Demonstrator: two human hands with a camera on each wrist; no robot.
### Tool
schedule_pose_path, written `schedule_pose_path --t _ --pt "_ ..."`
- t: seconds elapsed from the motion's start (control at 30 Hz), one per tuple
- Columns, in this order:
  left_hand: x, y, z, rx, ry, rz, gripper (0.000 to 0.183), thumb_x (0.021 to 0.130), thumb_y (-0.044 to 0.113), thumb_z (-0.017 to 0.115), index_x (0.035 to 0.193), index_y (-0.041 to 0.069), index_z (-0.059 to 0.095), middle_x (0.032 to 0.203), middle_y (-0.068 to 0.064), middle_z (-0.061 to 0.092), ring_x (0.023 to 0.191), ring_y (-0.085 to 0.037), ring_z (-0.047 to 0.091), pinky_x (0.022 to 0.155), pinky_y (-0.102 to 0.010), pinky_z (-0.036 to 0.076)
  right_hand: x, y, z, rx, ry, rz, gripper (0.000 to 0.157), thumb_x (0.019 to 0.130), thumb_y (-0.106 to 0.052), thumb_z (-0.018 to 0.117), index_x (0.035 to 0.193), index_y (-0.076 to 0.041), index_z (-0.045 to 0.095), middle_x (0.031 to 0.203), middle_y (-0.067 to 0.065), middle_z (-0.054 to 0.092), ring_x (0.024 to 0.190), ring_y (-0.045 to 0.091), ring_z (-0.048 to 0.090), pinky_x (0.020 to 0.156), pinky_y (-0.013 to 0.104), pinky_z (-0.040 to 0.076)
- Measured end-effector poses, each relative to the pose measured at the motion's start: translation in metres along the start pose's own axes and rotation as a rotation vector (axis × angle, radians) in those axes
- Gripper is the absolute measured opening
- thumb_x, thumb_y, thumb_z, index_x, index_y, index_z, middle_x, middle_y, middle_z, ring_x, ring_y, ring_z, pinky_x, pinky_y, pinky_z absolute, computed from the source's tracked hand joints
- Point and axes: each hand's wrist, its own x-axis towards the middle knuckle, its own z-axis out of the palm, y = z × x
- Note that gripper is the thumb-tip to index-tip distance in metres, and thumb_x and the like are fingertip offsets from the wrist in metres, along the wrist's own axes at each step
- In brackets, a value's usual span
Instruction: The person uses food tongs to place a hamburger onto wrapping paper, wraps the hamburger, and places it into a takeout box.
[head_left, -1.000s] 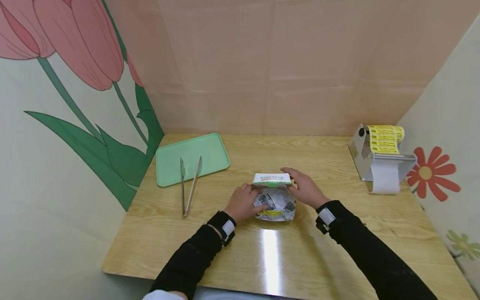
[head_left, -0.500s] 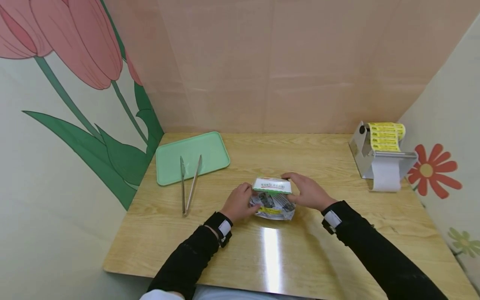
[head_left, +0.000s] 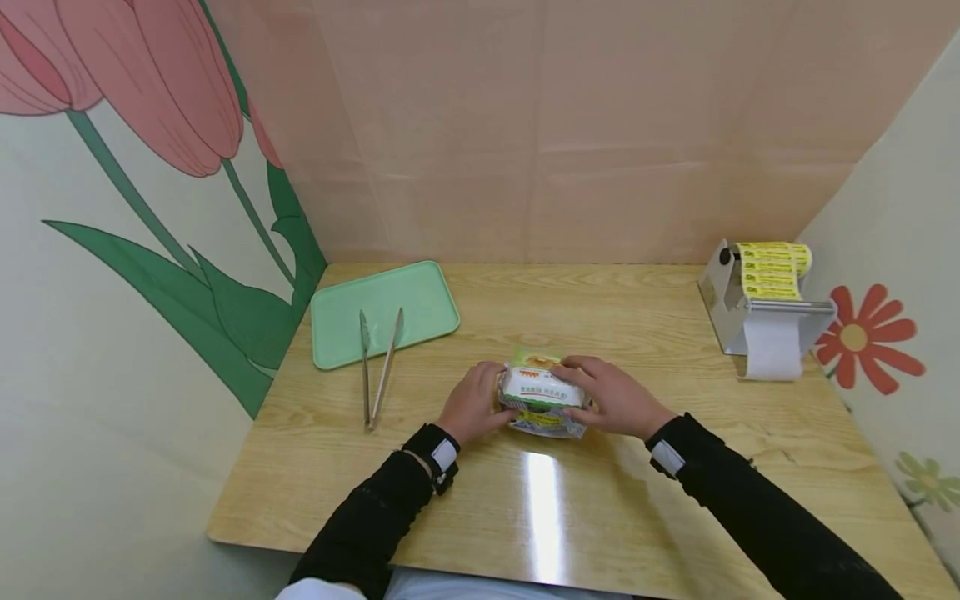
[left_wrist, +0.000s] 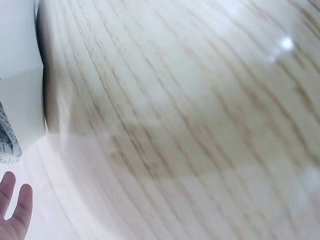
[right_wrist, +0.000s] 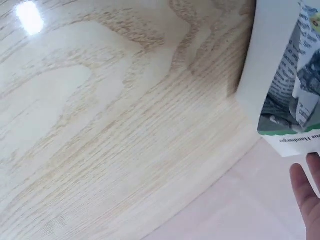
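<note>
At mid-table is a white and green hamburger carton (head_left: 542, 385), its printed flap tilted down over a newsprint-wrapped parcel (head_left: 546, 427) with a yellow label. My left hand (head_left: 471, 405) holds the carton's left side, thumb toward the front corner. From the right, my right hand (head_left: 617, 400) grips it, with fingers over the top and the thumb low in front. In the right wrist view, newsprint (right_wrist: 309, 75) shows inside the carton wall (right_wrist: 270, 60), and fingertips reach its printed flap. The left wrist view catches only part of the carton (left_wrist: 22, 105) and a few fingers (left_wrist: 22, 210).
Metal tongs (head_left: 369, 392) lie at the left, their tips over a green tray (head_left: 420, 292). A metal dispenser (head_left: 727, 308) with a roll of yellow labels (head_left: 771, 271) stands at the back right. The wooden table (head_left: 300, 492) has a rounded front-left corner.
The carton's printed flap has come forward and down over the wrapped parcel. My right hand has followed it down, and my left hand has drawn back from the parcel's front to the carton's side.
</note>
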Motion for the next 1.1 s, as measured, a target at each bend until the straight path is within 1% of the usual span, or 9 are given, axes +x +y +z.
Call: schedule_pose_path --t 0.1,0.27,0.4,0.53,0.63,0.83,0.93,1.0,1.1 --pt "0.001 0.000 0.000 -0.012 -0.038 -0.004 0.083 0.080 0.041 0.079 0.142 0.005 0.038 0.138 -0.011 0.048 0.128 -0.024 0.046 0.105 -0.035 0.039 -0.002 0.002 0.007 -0.034 0.026 -0.050 0.075 0.080 -0.037 0.077 0.143 -0.010 0.046 0.136 0.018 0.048 0.116 0.035 0.053 0.093 0.053 0.045" --pt "0.003 0.002 0.000 -0.025 -0.078 -0.010 0.091 0.082 0.039 0.077 0.153 0.015 0.026 0.147 -0.012 0.040 0.132 -0.026 0.043 0.106 -0.038 0.039 -0.006 0.002 0.015 -0.055 0.042 -0.110 0.089 0.075 -0.046 0.079 0.145 -0.006 0.040 0.142 0.016 0.043 0.123 0.035 0.048 0.098 0.054 0.040" --pt "0.005 0.003 -0.002 -0.028 -0.091 0.007 0.086 0.083 0.037 0.077 0.153 0.025 0.029 0.151 -0.014 0.034 0.127 -0.026 0.047 0.100 -0.040 0.044 -0.010 0.002 0.020 -0.103 0.046 -0.137 0.105 0.067 -0.056 0.082 0.147 -0.007 0.036 0.146 0.018 0.039 0.126 0.038 0.045 0.099 0.057 0.037" --pt "0.006 0.004 -0.003 -0.036 -0.109 0.024 0.079 0.080 0.032 0.080 0.148 0.026 0.040 0.152 -0.015 0.032 0.124 -0.025 0.050 0.095 -0.039 0.047 -0.015 0.001 0.029 -0.173 0.047 -0.173 0.115 0.059 -0.061 0.085 0.148 -0.008 0.034 0.151 0.018 0.034 0.130 0.040 0.040 0.099 0.059 0.035" --pt "0.006 0.004 -0.004 -0.030 -0.126 0.038 0.075 0.077 0.026 0.083 0.143 0.024 0.047 0.153 -0.014 0.031 0.125 -0.026 0.048 0.096 -0.039 0.046 -0.019 0.001 0.038 -0.219 0.052 -0.197 0.115 0.058 -0.059 0.087 0.147 -0.009 0.035 0.154 0.017 0.031 0.134 0.040 0.036 0.099 0.059 0.035" --pt "0.007 0.004 -0.003 0.029 -0.142 0.129 0.072 0.075 0.019 0.080 0.139 0.016 0.048 0.155 -0.011 0.031 0.136 -0.027 0.038 0.108 -0.037 0.037 -0.025 0.002 0.047 -0.255 0.061 -0.222 0.101 0.061 -0.035 0.092 0.144 -0.009 0.039 0.155 0.017 0.030 0.133 0.040 0.037 0.098 0.057 0.038" --pt "0.008 0.003 -0.003 0.027 -0.160 0.178 0.072 0.076 0.023 0.078 0.139 0.011 0.046 0.155 -0.010 0.031 0.139 -0.026 0.034 0.112 -0.037 0.031 -0.026 0.003 0.047 -0.264 0.059 -0.229 0.099 0.063 -0.033 0.091 0.144 -0.009 0.039 0.155 0.016 0.030 0.135 0.040 0.035 0.098 0.055 0.040" --pt "0.008 0.002 -0.003 0.027 -0.169 0.204 0.073 0.077 0.029 0.076 0.140 0.009 0.044 0.155 -0.010 0.032 0.140 -0.026 0.034 0.112 -0.038 0.030 -0.026 0.003 0.048 -0.267 0.056 -0.230 0.099 0.064 -0.033 0.091 0.144 -0.008 0.039 0.155 0.016 0.030 0.136 0.040 0.034 0.099 0.054 0.041" --pt "0.007 0.001 -0.001 0.057 -0.189 0.231 0.083 0.079 0.044 0.074 0.146 0.013 0.037 0.157 -0.010 0.028 0.141 -0.028 0.031 0.111 -0.041 0.032 -0.025 0.003 0.048 -0.268 0.058 -0.235 0.097 0.065 -0.033 0.090 0.143 -0.008 0.039 0.155 0.015 0.031 0.136 0.039 0.035 0.099 0.053 0.042"
